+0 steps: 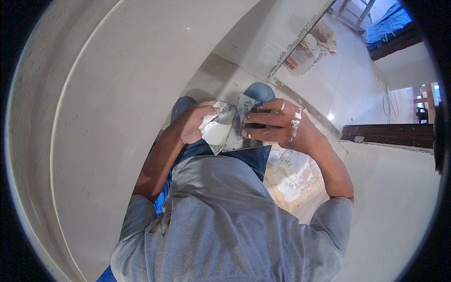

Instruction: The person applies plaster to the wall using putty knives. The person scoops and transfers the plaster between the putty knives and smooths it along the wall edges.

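My left hand (pixel 193 123) is closed on the edge of a thin flat plate (pixel 229 116) that carries a lump of white paste (pixel 218 131), like filler or putty. In my right hand (pixel 289 126) is a flat scraper blade (pixel 246 106), its grey face smeared dark and white; my fingers lie across it. Blade and plate meet or overlap in front of my knees. White paste is stuck on the knuckles and fingers of my right hand. The far edges of both tools are partly hidden behind my fingers.
A pale wall (pixel 122 108) rises close on my left. Below my right forearm lies a light board (pixel 296 181) with white paste. Beyond a doorway sill (pixel 305 101) are a crumpled bag (pixel 305 51), a ladder (pixel 354 16) and blue sheeting (pixel 387 26). Dark timber (pixel 390 136) lies at right.
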Motion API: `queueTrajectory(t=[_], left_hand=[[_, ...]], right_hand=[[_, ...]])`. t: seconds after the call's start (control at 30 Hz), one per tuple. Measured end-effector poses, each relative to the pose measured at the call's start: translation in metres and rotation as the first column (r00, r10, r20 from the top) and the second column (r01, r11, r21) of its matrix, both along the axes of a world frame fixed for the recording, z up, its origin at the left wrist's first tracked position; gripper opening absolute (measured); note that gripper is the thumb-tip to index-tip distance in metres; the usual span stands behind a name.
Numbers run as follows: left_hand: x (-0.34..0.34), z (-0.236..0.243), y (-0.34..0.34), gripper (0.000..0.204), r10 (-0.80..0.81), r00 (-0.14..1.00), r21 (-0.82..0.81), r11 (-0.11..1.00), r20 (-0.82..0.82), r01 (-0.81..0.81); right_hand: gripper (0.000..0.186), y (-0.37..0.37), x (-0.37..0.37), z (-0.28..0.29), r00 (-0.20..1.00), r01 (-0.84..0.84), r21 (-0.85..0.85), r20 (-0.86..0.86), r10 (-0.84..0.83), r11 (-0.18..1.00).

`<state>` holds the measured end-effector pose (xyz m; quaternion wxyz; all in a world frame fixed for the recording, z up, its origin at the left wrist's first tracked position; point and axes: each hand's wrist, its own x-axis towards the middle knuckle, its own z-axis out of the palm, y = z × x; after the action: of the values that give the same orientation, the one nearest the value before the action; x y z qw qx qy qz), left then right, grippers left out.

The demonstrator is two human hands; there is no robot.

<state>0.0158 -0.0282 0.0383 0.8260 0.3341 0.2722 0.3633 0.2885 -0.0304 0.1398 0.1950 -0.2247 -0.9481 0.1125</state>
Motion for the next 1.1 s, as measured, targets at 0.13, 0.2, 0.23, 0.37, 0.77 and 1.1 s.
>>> queueTrajectory(t=[0.13,0.2,0.23,0.37,0.77,1.1], left_hand=[[-0.004,-0.004,0.006,0.027,-0.119,0.993,-0.319,0.941,-0.006,0.111],[-0.005,-0.003,0.006,0.027,-0.136,0.990,-0.314,0.940,0.021,0.136],[-0.004,-0.002,0.007,0.027,-0.151,0.987,-0.307,0.938,0.047,0.158],[0.002,0.006,0.004,0.029,-0.174,0.984,-0.310,0.938,-0.039,0.154],[-0.039,0.021,0.001,0.035,0.298,0.619,0.425,0.903,-0.726,0.063],[-0.062,-0.013,-0.005,0.034,0.414,0.880,-0.042,0.900,-0.231,-0.434]], right_hand=[[0.047,0.000,0.003,0.004,0.995,-0.002,-0.117,0.103,0.015,0.993],[0.049,0.002,0.004,0.003,0.996,-0.031,-0.132,0.080,0.042,0.991],[0.049,0.002,0.005,0.003,0.996,-0.029,-0.134,0.079,0.039,0.991],[0.050,0.005,0.007,0.008,0.990,-0.046,-0.151,0.123,0.065,0.987],[0.025,0.019,0.041,-0.042,0.724,0.318,-0.641,-0.310,-0.616,0.698],[0.037,0.076,-0.016,-0.083,-0.069,-0.503,-0.699,-0.554,-0.829,0.509]])
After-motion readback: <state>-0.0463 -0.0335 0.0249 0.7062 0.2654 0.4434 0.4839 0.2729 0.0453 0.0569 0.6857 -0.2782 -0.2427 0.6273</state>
